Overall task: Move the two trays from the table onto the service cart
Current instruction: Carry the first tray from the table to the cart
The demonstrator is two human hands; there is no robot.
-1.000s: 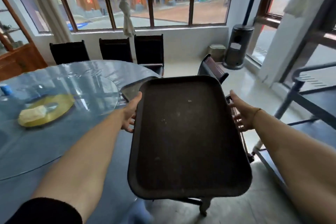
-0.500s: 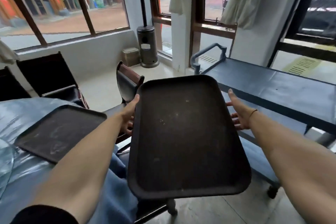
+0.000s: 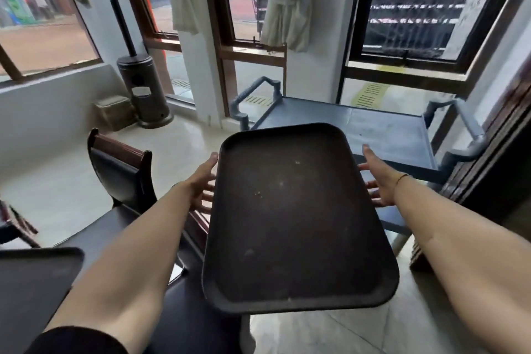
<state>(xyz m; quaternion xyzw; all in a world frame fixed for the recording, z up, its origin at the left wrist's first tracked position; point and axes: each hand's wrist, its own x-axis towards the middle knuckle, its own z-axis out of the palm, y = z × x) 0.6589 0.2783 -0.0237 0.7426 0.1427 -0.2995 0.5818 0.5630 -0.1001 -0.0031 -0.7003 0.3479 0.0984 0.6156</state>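
In the head view you carry the dark tray (image 3: pixel 296 218) at centre frame, left hand (image 3: pixel 202 181) and right hand (image 3: pixel 379 178) clasped on its long edges, fingers underneath, likely to keep it level; its long axis runs away from you toward the service cart (image 3: pixel 382 129) at upper right; the second tray (image 3: pixel 34 282) lies lower left.

Matt, speckled dark plastic tray (image 3: pixel 293 218); matt grey plastic cart (image 3: pixel 382 135); glossy wooden chair (image 3: pixel 120 169); polished tile floor (image 3: pixel 57 187)
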